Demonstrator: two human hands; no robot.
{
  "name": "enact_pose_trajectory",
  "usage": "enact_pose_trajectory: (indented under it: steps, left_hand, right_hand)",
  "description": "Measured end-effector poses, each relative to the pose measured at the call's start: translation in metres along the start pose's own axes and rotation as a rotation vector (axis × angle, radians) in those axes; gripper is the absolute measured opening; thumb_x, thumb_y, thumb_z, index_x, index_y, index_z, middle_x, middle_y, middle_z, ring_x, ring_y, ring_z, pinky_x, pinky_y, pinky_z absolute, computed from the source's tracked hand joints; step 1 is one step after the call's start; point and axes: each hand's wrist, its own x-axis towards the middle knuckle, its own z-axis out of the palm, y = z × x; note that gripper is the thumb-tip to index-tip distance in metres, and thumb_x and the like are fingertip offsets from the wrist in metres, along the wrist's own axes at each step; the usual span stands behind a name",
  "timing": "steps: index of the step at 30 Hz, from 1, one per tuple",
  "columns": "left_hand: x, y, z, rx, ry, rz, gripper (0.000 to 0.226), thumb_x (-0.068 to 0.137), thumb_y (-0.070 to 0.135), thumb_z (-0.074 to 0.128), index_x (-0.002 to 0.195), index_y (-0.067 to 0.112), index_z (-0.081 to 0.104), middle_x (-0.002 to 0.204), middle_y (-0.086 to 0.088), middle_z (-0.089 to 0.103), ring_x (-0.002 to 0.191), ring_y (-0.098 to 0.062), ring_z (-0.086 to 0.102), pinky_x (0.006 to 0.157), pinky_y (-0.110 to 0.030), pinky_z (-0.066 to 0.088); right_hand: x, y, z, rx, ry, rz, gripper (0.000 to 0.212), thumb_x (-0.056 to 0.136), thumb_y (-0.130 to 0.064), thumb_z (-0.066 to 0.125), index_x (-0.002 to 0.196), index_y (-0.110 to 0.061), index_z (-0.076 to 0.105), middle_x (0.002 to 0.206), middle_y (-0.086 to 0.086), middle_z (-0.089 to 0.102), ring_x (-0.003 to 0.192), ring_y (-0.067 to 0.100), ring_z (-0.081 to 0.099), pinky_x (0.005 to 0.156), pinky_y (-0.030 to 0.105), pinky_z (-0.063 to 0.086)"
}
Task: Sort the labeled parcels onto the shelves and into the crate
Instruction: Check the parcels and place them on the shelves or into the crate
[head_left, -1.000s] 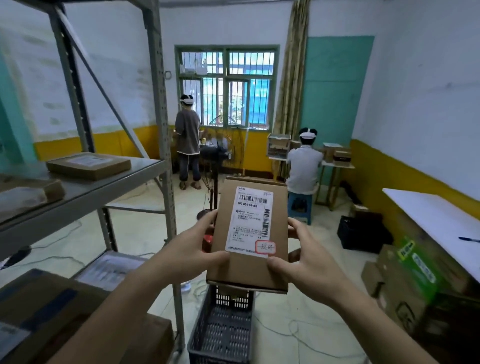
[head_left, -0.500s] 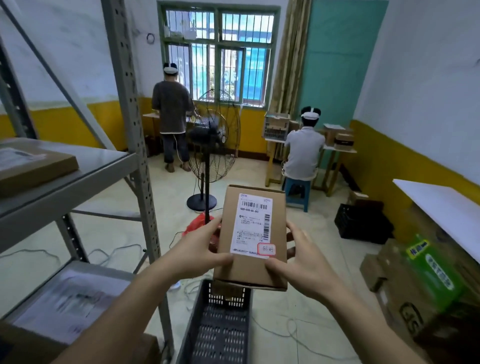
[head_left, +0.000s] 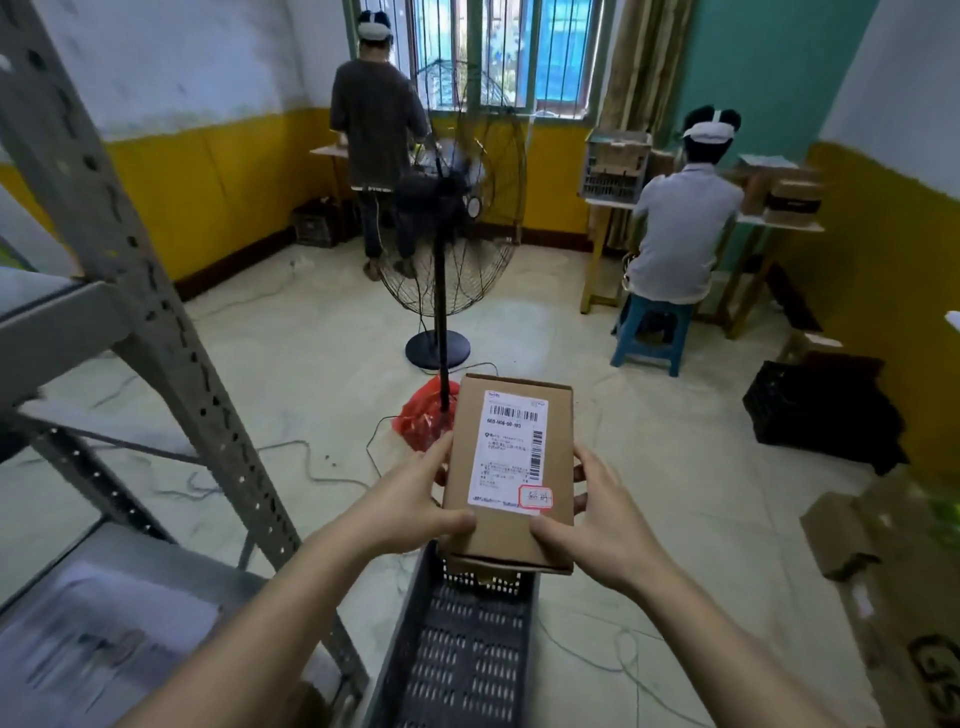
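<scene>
Fingers (head_left: 457, 522) of both hands grip labeled cardboard parcel (head_left: 511, 473) above gray crate (head_left: 462, 644); lower flat, release inside crate walls.

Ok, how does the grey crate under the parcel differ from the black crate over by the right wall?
The grey crate sits right below the held parcel, beside the shelf post; the black crate stands far off by the yellow wall. The grey one shows a bare perforated floor; the black one's inside is too dark to read. Grey is lighter, black darker. Both are slotted plastic crates on the floor.
</scene>
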Motion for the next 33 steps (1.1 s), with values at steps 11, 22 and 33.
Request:
enact_pose_trajectory:
  steps: [11,22,33]
  left_hand:
    - [0.113,-0.148,0.086,-0.076,-0.049,-0.161,0.086,0.07,0.033,0.076,0.144,0.041,0.032,0.113,0.022,0.058,0.095,0.003,0.059,0.077,-0.022,0.054]
    - [0.182,-0.367,0.234,-0.068,-0.09,-0.233,0.101,0.068,0.031,0.077,0.151,0.037,0.02,0.139,0.011,0.048,0.117,-0.01,0.053,0.091,-0.029,0.049]
    - [0.209,-0.55,0.384,-0.046,-0.169,-0.413,0.108,0.058,0.044,0.076,0.148,0.037,0.017,0.135,0.004,0.048,0.118,-0.014,0.053,0.101,-0.038,0.049]
  right_hand:
    - [0.092,0.13,0.102,-0.006,-0.095,0.167,0.086,0.072,-0.035,0.077,0.143,-0.046,0.03,0.127,-0.012,0.043,0.107,0.008,0.06,0.093,0.037,0.056]
    - [0.135,0.333,0.279,-0.015,-0.127,0.238,0.084,0.066,-0.036,0.075,0.135,-0.05,0.031,0.114,-0.024,0.039,0.119,0.014,0.055,0.102,0.034,0.05]
    - [0.139,0.52,0.433,-0.038,-0.194,0.377,0.1,0.073,-0.031,0.08,0.153,-0.031,0.02,0.125,-0.013,0.033,0.119,0.011,0.053,0.103,0.026,0.044]
